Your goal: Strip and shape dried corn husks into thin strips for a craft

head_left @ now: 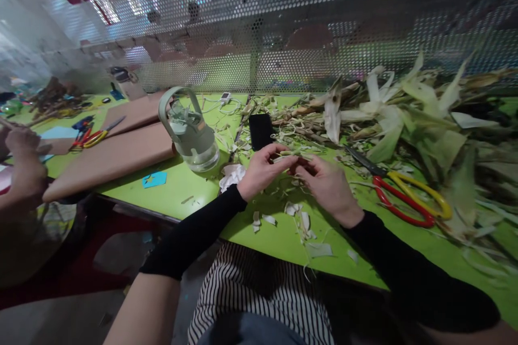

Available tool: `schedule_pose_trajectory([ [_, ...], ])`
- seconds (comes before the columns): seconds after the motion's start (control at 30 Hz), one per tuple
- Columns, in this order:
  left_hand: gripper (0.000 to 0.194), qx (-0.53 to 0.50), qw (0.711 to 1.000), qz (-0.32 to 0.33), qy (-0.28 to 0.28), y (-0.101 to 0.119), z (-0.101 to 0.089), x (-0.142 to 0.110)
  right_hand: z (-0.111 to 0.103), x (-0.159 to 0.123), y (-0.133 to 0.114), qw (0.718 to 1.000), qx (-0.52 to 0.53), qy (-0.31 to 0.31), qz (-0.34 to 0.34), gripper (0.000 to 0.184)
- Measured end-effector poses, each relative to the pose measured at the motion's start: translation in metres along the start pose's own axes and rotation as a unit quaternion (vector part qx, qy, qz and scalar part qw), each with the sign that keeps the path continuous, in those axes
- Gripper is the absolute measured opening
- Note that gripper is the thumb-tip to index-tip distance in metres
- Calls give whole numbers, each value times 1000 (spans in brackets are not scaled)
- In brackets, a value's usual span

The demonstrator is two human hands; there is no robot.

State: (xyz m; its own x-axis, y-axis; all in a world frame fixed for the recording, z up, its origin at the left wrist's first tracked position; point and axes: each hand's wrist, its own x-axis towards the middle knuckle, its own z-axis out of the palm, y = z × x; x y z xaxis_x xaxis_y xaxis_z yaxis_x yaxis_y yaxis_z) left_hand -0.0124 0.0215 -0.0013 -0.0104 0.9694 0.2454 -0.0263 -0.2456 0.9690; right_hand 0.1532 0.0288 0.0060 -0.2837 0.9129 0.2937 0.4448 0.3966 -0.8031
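Note:
My left hand (264, 170) and my right hand (331, 187) meet above the green table, fingertips pinched close together. Between them is a thin, pale green strip of corn husk (286, 154), partly hidden by the fingers. Just behind my left hand lies a black phone (261, 130). Crumpled white tissue (232, 176) sits beside my left wrist. Below the hands, husk scraps (305, 222) are scattered on the tabletop. To the right of my right hand rest large scissors (399, 206) with one red and one yellow handle.
A heap of corn husks (424, 118) spreads along the right and back. A clear-bottomed bottle (196, 137) stands left, near brown paper-wrapped slabs (117, 159) and a blue card (154, 179). Another person's arm (24, 167) is at far left. A perforated metal screen (259, 27) borders the back.

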Motion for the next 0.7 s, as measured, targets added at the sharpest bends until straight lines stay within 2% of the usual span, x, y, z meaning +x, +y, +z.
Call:
schedule_pose_trajectory([
  [0.13, 13, 87, 994, 63, 28, 2, 0, 1, 7, -3, 0, 999, 19, -29, 1, 37],
  [0.2, 13, 97, 992, 66, 35, 2, 0, 2, 6, 0, 1, 997, 39, -60, 6, 40],
  [0.3, 23, 34, 999, 21, 29, 0, 0, 4, -11, 9, -1, 993, 21, -116, 11, 41],
  [0.4, 42, -91, 994, -50, -30, -1, 0, 7, -45, 13, -5, 988, -117, -97, 11, 35],
  [0.47, 52, -126, 987, -79, -53, 0, 1, 8, -70, 10, -5, 965, -244, -91, 36, 32],
  [0.57, 56, -131, 984, -93, -79, 3, 3, 5, -98, -3, 3, 889, -438, -115, 71, 26],
  [0.63, 55, -126, 983, -92, -96, 3, 3, 2, -109, -12, 12, 865, -477, -114, 103, 24],
  [0.7, 54, -125, 983, -91, -99, 3, 3, 1, -116, -18, 20, 862, -477, -119, 120, 22],
])
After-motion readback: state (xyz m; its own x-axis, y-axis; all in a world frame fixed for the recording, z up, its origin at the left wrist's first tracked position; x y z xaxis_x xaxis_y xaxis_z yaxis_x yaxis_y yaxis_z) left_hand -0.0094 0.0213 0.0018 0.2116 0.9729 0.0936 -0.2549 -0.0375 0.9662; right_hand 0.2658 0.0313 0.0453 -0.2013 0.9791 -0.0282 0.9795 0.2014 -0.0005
